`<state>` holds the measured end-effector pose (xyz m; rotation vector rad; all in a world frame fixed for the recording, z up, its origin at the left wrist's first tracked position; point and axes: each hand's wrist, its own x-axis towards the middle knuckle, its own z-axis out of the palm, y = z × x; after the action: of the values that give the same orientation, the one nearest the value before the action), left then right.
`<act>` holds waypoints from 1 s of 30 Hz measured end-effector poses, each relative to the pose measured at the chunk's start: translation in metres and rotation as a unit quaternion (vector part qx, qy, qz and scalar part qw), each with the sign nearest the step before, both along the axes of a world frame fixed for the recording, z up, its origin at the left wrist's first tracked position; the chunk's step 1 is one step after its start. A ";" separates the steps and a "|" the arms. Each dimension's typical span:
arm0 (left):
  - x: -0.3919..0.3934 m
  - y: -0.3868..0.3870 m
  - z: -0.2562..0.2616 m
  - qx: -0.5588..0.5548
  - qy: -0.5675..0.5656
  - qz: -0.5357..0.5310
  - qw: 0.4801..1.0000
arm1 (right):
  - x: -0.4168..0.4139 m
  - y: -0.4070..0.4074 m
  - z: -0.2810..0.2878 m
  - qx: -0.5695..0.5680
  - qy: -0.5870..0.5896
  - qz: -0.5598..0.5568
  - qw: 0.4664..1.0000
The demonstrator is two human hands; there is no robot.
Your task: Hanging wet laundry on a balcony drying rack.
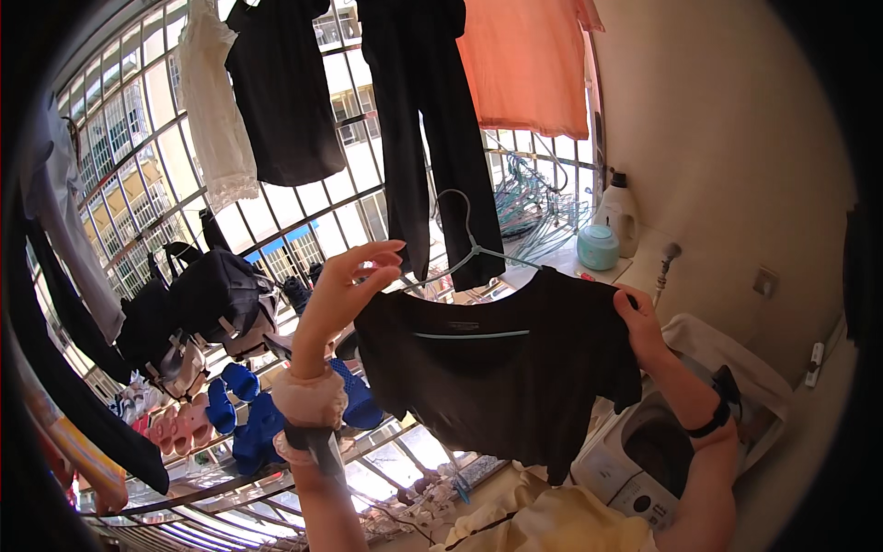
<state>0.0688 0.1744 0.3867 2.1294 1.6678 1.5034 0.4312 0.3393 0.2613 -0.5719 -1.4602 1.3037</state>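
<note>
A black short-sleeved shirt hangs spread on a light-blue hanger in front of me, and the hanger's bottom bar shows inside the neckline. My right hand grips the shirt at its right shoulder, with the thumb on the front. At the other shoulder, my left hand is raised with its fingers apart and curved, beside the hanger's left arm. Whether its lower palm touches the cloth I cannot tell. The hanger's hook points up and hangs on nothing that I can see.
Black trousers, an orange garment and a white lace garment hang ahead by the window bars. Blue hangers lie piled near a detergent bottle and a teal tub. A washing machine stands at lower right.
</note>
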 end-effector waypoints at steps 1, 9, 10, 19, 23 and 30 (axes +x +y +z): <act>-0.007 -0.003 -0.003 0.000 0.000 0.002 1.000 | 0.004 -0.001 0.003 0.000 0.000 0.002 1.000; -0.016 0.005 -0.031 0.028 0.079 -0.019 0.996 | 0.016 -0.002 0.011 0.042 -0.044 -0.038 0.997; -0.014 0.008 -0.033 0.043 0.084 -0.019 0.995 | 0.016 -0.001 0.009 0.081 -0.047 -0.068 0.993; 0.026 0.041 -0.025 0.043 -0.003 -0.105 0.994 | 0.005 0.004 0.008 0.156 -0.124 0.011 0.980; 0.025 0.047 -0.010 0.013 0.010 -0.130 0.991 | 0.016 0.029 -0.015 0.062 -0.043 0.036 0.997; 0.007 0.041 0.027 0.052 0.021 -0.086 0.995 | 0.020 0.015 0.010 0.026 0.047 0.009 0.998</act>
<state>0.0761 0.2155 0.4134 2.3055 1.4026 1.5367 0.4517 0.3547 0.2709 -0.4574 -1.4203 1.2861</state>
